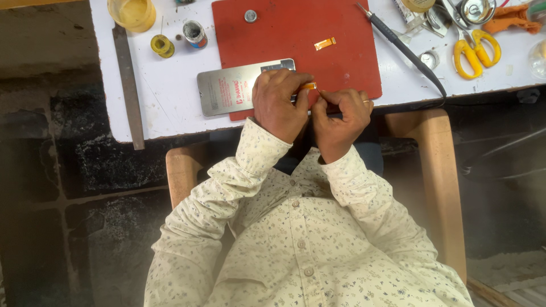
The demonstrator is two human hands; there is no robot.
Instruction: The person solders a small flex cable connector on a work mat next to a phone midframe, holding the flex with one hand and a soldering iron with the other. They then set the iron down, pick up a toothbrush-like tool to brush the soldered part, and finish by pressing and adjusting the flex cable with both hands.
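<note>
Both hands met at the near edge of the red mat (296, 40). The left hand (280, 105) and right hand (339, 116) pinched a small orange strip (309, 86) over the grey phone panel (239, 91); a steady, gentle pull seemed best. A second strip (325, 43) lay at twelve o'clock.

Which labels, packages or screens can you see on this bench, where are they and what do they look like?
Phone panel: flat silver rectangle, half on the red mat, under the left hand; carries a red printed label.
Small tin: round, upper left, with a coloured wrapper.
Yellow tub: round, top left edge, no label visible.
</note>
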